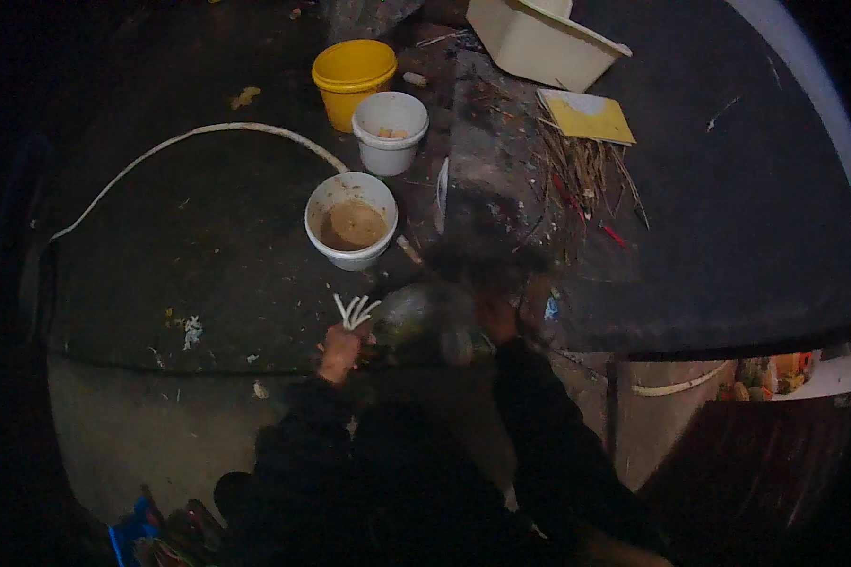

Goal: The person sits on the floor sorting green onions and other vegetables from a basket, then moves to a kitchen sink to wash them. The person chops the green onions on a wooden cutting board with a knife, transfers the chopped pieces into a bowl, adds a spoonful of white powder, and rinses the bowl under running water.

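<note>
My left hand (338, 353) is closed around several thin white sticks (355, 312), whose tips fan out above the fingers. To the right of it lies a shiny, clear-looking thing (408, 310), perhaps plastic; dimness and blur hide its shape. My right hand (497, 317) is beyond that thing's right side, its fingers lost in a dark smear, so whether it holds anything is hidden. Ahead of my left hand stands a white bucket (312, 219) with murky brown liquid (352, 227) inside.
Behind stand a second white bucket (386, 159) with orange-brown pieces and a yellow bucket (348, 93). A pale hose (246, 127) curves left. At the far right are a cream basin (539, 47), a yellow flat packet (591, 117) and a bundle of twigs (586, 175).
</note>
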Motion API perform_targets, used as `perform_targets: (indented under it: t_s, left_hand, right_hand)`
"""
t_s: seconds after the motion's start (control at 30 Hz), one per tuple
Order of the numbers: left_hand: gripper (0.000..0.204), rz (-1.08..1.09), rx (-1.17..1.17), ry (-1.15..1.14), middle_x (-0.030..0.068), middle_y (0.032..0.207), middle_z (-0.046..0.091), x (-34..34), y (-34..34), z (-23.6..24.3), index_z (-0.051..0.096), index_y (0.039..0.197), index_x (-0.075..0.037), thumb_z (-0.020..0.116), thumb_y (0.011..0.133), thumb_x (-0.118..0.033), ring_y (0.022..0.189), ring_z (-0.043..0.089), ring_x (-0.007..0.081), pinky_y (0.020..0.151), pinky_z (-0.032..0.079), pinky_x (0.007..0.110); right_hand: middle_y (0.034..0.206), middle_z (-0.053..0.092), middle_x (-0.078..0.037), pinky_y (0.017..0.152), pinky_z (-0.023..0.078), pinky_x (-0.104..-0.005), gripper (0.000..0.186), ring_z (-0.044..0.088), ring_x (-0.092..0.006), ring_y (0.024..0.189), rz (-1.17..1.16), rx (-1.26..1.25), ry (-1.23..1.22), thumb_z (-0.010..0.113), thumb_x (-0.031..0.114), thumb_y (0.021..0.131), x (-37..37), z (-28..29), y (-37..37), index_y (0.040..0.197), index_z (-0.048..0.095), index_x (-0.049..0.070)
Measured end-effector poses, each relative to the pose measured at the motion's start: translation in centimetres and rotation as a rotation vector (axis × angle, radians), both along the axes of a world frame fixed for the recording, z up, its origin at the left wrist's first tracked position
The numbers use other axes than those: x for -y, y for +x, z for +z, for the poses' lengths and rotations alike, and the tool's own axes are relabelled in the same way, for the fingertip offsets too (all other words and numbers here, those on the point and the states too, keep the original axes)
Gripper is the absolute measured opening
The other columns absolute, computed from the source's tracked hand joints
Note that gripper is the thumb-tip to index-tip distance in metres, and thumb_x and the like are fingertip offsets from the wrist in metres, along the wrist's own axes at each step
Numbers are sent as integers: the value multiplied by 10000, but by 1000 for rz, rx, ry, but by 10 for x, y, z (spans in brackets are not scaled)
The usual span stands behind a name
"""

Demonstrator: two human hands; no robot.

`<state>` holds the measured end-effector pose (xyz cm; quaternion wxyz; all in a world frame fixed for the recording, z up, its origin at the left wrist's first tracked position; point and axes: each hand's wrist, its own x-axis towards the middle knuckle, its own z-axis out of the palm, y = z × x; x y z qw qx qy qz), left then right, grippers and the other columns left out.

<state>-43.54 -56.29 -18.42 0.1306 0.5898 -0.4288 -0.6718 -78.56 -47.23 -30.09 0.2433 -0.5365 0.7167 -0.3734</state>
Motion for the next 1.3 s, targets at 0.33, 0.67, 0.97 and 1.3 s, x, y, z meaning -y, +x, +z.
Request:
perform_targets:
  t_s: [0.33,0.67,0.97,1.3]
  left_hand:
    - [236,415,-26,109,-47,634,549,-3,103,80,675,830,-82,688,839,-317,489,416,52,432,270,238]
    - [151,941,398,116,10,709,578,-210,210,75,603,872,-63,670,869,-199,584,526,116,498,381,279]
    - [217,1058,-164,315,3,833,613,-236,157,74,617,1060,-38,676,884,-149,702,555,96,606,449,259]
    - [373,855,164,274,142,1001,686,-227,172,171,602,1161,-38,671,837,-208,915,659,262,784,504,375]
  right_hand:
    - [1116,632,-174,820,510,-400,262,621,-356,981,73,-246,370,555,226,931,-25,172,117,1127,629,69]
    - [1150,614,-163,907,488,-370,192,605,-255,1081,366,791,454,578,121,935,-22,331,338,1105,608,38]
    - [931,634,-136,727,514,-347,189,631,-254,846,690,-195,481,588,124,908,-66,294,345,1084,617,60]
    - [1122,638,-172,925,486,-373,289,609,-290,1053,733,-140,282,497,209,985,-128,217,287,1213,600,64]
